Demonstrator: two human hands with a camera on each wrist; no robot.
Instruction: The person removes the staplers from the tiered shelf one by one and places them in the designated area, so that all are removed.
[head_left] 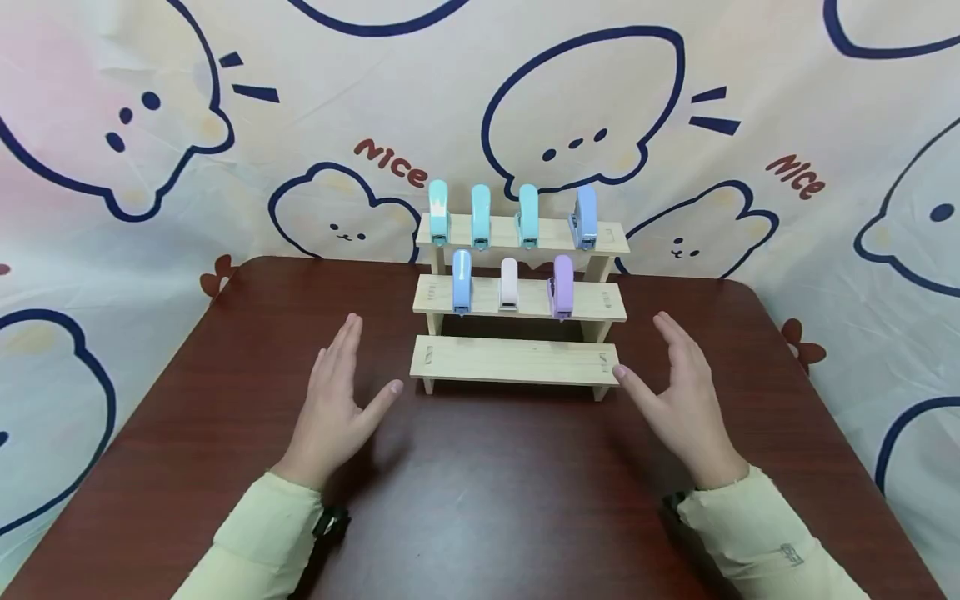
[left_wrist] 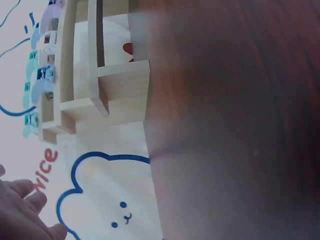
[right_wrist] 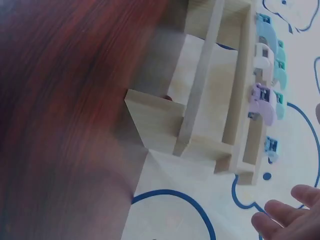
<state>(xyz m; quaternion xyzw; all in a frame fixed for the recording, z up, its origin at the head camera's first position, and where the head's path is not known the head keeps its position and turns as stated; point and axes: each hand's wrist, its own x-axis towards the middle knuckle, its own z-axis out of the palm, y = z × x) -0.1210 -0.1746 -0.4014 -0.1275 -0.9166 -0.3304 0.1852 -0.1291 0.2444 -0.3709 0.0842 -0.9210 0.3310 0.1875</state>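
A three-step wooden rack (head_left: 517,360) stands towards the back of the table. Its top step carries three teal staplers, one of them the leftmost stapler (head_left: 438,212), and a blue stapler (head_left: 585,218) at the right end. On the middle step are a light blue stapler (head_left: 462,283), a white stapler (head_left: 509,285) and a purple stapler (head_left: 562,287). My left hand (head_left: 330,417) is held to the rack's front left, fingers straight and thumb spread, holding nothing. To the front right, my right hand (head_left: 688,408) mirrors it, its thumb tip close to the bottom step's right end.
The dark brown tabletop (head_left: 517,500) stretches under both hands and around the rack. A printed cloth (head_left: 360,92) with cartoon animals hangs behind and along the sides. Dark bands, such as the left one (head_left: 331,522), show at the sleeve cuffs.
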